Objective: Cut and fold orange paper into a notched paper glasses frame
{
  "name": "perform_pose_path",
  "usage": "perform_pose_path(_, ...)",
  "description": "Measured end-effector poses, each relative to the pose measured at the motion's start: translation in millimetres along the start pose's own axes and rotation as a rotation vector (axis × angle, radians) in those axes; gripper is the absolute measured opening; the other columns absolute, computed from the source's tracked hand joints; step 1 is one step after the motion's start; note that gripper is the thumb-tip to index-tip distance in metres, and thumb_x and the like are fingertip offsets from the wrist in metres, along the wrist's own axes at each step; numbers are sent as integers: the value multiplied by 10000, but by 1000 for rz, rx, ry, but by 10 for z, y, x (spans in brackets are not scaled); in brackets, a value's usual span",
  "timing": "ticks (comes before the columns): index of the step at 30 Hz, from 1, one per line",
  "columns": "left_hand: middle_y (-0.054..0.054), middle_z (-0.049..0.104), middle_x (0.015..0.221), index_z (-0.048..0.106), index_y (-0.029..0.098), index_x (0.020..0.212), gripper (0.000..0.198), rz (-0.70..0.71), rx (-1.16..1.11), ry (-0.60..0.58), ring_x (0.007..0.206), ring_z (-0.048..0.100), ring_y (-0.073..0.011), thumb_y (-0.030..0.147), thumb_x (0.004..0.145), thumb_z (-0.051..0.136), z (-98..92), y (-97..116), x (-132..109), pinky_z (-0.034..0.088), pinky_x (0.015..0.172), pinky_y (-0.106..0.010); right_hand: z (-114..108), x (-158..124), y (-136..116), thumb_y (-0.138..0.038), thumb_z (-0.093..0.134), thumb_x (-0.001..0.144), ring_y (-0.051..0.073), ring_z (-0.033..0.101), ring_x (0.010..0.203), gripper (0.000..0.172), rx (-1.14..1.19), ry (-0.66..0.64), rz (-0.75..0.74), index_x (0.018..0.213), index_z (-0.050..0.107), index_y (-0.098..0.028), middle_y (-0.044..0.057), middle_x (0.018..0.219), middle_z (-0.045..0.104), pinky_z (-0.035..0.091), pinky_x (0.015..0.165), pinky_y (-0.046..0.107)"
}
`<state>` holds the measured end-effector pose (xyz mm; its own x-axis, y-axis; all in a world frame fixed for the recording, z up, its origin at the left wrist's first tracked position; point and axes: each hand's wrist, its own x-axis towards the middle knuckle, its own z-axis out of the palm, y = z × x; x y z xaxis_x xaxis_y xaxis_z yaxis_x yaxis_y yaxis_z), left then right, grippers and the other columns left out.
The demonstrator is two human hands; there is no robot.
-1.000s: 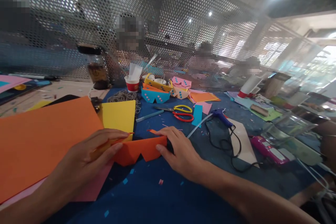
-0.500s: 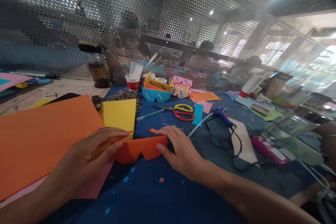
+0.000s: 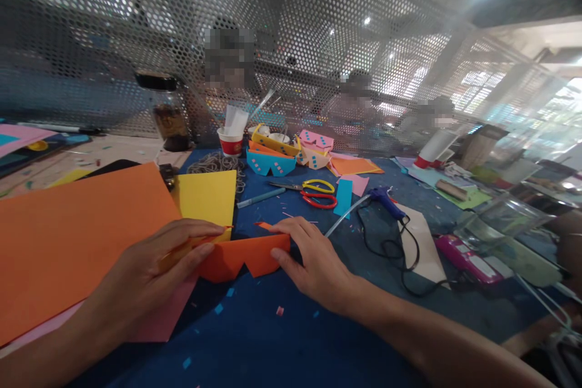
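Orange paper glasses (image 3: pixel 248 254), with a V notch in the lower edge, stand front side toward me above the blue tabletop (image 3: pixel 273 345). My left hand (image 3: pixel 150 264) grips their left end, thumb on the front face and fingers behind along the folded side arm. At the right end, my right hand (image 3: pixel 313 260) pinches the corner, with the thumb in front and the fingers on the other folded arm. Both arm tips point inward behind the front piece. Small blue and pink paper bits (image 3: pixel 280 311) lie just below the glasses.
Large orange (image 3: pixel 82 236) and yellow sheets (image 3: pixel 209 194) lie at left. Behind the hands are scissors (image 3: pixel 318 194), a blue pen (image 3: pixel 261 197) and finished paper glasses (image 3: pixel 270 163). A glue gun (image 3: pixel 386 201) with a black cord and a magenta device (image 3: pixel 470 259) are at right.
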<state>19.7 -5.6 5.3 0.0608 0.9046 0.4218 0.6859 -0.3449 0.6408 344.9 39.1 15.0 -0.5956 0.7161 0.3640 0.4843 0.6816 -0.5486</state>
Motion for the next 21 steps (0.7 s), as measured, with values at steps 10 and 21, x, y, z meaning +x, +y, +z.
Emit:
perform_pose_path(10,-34,941,1264,925,403,1196,401,-16,-19,34,1136,908,-307,707,1073,695,72,-4,-13,735,1037,-405,-8,3,-6,-301,675,1209,314,721,1467,335,2,-13,-7,1537,687,-236,141,1498,784,586,1281,568)
perform_pose_path(21,-26,943,1250,923,402,1171,409,-38,-28,37,1141,903,-312,726,1051,705,51,24,-12,740,1026,-406,-16,12,-6,-306,689,1203,312,719,1469,346,-3,-22,9,1547,697,-267,125,1504,785,585,1282,574)
